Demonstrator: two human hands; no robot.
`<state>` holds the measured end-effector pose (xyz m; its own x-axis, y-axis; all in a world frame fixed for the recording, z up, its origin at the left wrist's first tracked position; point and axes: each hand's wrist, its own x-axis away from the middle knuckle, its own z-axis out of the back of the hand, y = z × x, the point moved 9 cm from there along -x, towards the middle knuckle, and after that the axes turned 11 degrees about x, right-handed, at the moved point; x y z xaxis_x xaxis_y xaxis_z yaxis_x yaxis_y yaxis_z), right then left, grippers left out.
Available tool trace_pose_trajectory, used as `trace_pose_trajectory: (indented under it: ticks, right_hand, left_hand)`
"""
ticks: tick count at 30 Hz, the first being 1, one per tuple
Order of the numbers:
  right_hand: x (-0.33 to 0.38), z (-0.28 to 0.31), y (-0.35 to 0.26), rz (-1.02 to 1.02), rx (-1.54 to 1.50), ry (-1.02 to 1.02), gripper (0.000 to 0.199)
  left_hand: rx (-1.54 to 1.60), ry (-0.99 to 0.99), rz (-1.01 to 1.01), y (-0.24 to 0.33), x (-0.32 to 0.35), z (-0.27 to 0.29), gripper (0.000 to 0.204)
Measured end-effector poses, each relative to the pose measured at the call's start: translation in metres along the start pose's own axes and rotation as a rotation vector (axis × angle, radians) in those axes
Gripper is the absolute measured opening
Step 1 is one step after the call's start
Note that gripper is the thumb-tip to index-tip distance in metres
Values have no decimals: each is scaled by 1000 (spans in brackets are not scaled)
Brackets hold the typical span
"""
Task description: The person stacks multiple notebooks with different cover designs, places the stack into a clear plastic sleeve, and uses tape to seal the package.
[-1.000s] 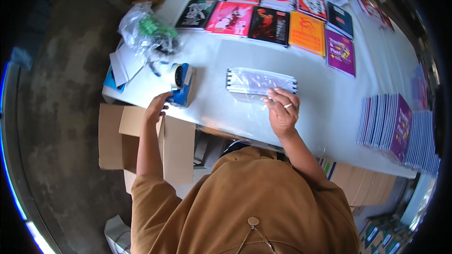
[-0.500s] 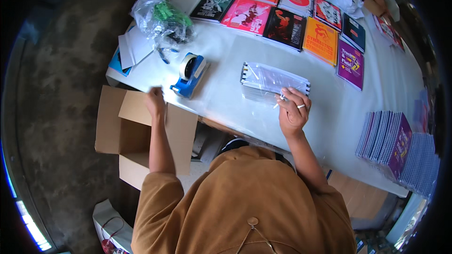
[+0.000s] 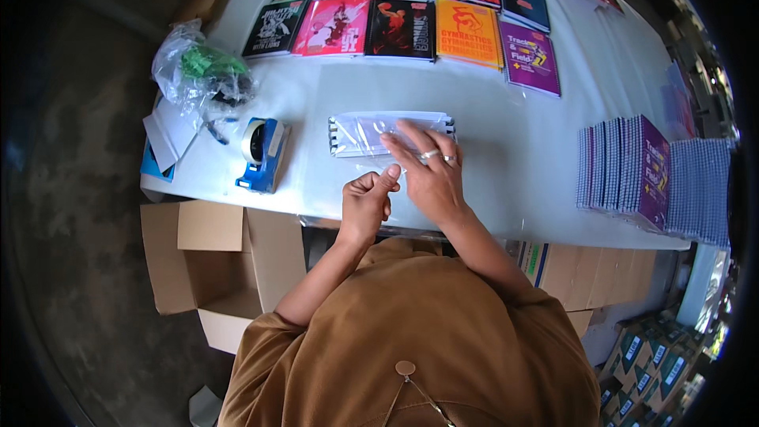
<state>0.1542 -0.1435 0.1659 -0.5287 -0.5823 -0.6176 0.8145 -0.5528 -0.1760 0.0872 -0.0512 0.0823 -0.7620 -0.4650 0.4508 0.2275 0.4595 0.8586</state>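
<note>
A spiral-bound notebook inside a clear plastic sleeve point(image 3: 371, 133) lies on the white table point(image 3: 490, 182) in front of me. My right hand point(image 3: 431, 174) rests flat on the sleeve's near edge, fingers spread, with rings on two fingers. My left hand point(image 3: 365, 199) is beside it, thumb and fingers pinched at the sleeve's flap; whether a piece of tape is between them I cannot tell. A blue tape dispenser point(image 3: 262, 154) stands to the left of the sleeve, apart from both hands.
A row of colourful notebooks point(image 3: 411, 28) lines the table's far side. Stacks of notebooks point(image 3: 632, 170) stand at the right. A clear bag with green items point(image 3: 198, 75) and papers lie at the left. An open cardboard box point(image 3: 213, 261) sits below the table edge.
My left hand has come from the tape dispenser over to the sleeve's flap beside my right hand. The view has shifted so the table sits more central.
</note>
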Motion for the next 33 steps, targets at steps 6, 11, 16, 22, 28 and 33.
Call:
trace_pose_trajectory:
  ticks: [6, 11, 16, 22, 28, 33]
  right_hand:
    - [-46, 27, -11, 43, -19, -245, 43]
    - [-43, -23, -9, -113, -191, -454, 51]
    - [-20, 86, 58, -389, -543, -376, 59]
    - [44, 297, 136, -450, -15, 206, 61]
    - [124, 329, 223, -433, 664, 355, 58]
    - [176, 292, 264, -681, 490, 157, 58]
  left_hand:
    - [-664, 378, -137, -66, -74, 113, 46]
    - [-691, -307, -677, -14, -86, 65, 60]
    - [-655, -754, -350, 64, -40, -34, 66]
    - [-856, -1070, -1372, 153, 65, -283, 64]
    - [-537, -1077, -1668, 91, 71, -474, 66]
    - [-721, -1167, -1491, 13, 16, -509, 75]
